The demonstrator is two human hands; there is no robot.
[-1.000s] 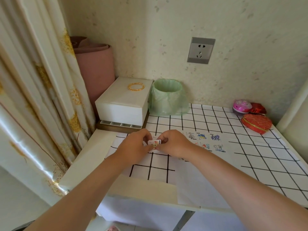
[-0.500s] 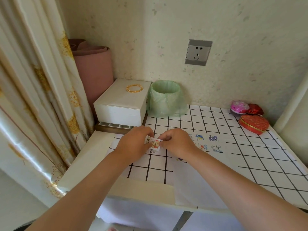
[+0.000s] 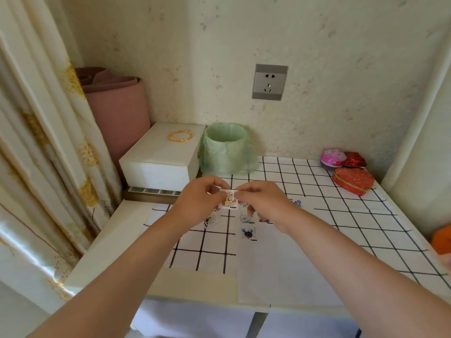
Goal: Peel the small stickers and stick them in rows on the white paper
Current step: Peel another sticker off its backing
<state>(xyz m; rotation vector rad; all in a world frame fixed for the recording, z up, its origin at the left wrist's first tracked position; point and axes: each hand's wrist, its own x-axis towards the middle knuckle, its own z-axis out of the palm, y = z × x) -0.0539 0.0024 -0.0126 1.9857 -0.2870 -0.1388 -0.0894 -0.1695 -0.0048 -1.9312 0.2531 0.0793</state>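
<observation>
Both hands are raised above the table and pinch one small sticker card (image 3: 229,199) with a yellow-brown cartoon figure on it. My left hand (image 3: 197,203) grips its left edge and my right hand (image 3: 262,202) pinches its upper right corner. Below them lies the white paper (image 3: 280,259) on the checked tablecloth, with several small stickers stuck on it, among them a purple one (image 3: 248,233) and one partly under my left hand (image 3: 210,220). My right hand hides part of the sticker rows.
A green-lined bin (image 3: 225,148) and a white box (image 3: 162,157) with gold bangles (image 3: 181,136) stand at the back left. Red (image 3: 353,180) and pink (image 3: 333,156) heart-shaped tins sit at the back right. A curtain (image 3: 41,154) hangs on the left. Something orange (image 3: 443,239) shows at the right edge.
Both hands have lifted the sticker card a little off the table and turned it, so its picture faces me more. The camera view has tilted downward slightly.
</observation>
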